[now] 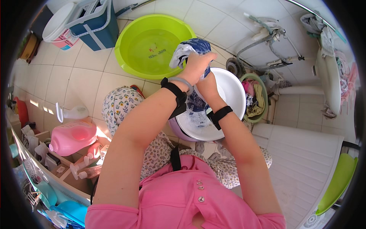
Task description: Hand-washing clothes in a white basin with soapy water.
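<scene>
A bunched, wet cloth [197, 45], blue and white with a pattern, is gripped between both fists. My left hand [197, 65] closes around its upper part, near the rim of a lime-green basin [123, 61]. Just below, my right hand [207, 86] squeezes the same bundle. Under my wrists, dark blue patterned fabric [197, 102] shows over the white basin [238, 94]; whether it joins the held cloth is hidden. Soapy water [197, 121] with foam lies in the white basin. Clear-looking water fills part of the green one.
Right of the white basin stands a green tub [264, 100] of clothes. A blue bucket [100, 31] and a white-lidded pail [58, 23] stand at back left. A pink detergent bottle [74, 137] is on the left. A ridged white board [297, 163] lies at right.
</scene>
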Demonstrator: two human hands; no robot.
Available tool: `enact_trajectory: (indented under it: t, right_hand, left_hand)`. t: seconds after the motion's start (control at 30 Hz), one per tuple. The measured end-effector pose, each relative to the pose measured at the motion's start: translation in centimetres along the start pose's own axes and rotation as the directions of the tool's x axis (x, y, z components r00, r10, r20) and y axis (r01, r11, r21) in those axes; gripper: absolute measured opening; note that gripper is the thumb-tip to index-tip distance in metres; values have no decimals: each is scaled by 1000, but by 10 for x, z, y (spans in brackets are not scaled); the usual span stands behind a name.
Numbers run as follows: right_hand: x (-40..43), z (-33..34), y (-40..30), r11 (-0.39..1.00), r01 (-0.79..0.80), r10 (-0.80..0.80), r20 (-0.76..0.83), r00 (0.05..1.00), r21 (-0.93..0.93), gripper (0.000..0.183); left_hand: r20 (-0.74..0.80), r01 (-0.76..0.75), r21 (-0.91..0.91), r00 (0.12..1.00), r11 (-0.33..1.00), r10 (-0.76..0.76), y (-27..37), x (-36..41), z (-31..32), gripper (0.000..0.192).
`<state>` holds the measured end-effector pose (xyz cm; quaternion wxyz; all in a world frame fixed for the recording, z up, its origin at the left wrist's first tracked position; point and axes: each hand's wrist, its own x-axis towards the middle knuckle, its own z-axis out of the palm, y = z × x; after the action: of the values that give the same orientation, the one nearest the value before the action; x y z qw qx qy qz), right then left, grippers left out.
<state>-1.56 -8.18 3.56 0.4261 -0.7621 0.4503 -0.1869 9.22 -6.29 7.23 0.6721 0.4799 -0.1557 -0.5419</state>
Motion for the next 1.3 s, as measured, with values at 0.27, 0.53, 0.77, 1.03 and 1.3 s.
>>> enact_trajectory:
  t: [0.27, 0.53, 0.77, 1.03, 1.3]
  right_hand:
    - [35, -23, 36, 920, -350, 324, 162, 932, 174, 41]
    - [14, -37, 8, 676, -606, 399, 483, 779, 419, 46]
    - [-12, -38, -17, 951, -188, 129, 242, 962, 244, 64]
    - [-47, -37, 38, 994, 97, -94, -51, 994, 44, 81]
    - [-57, -43, 35, 977, -9, -47, 257, 965, 213, 86]
  left_hand:
    - [183, 338, -4, 926, 941, -331, -56, 2, -30, 51]
    - [444, 118, 227, 871, 967, -211, -74, -41, -38, 60]
    - [319, 73, 236, 936, 969, -148, -67, -45, -13, 42]
    - [260, 177, 181, 940, 968, -220, -53, -40, -3, 42]
    - [133, 375, -53, 921, 925, -366, -51, -30, 10, 39]
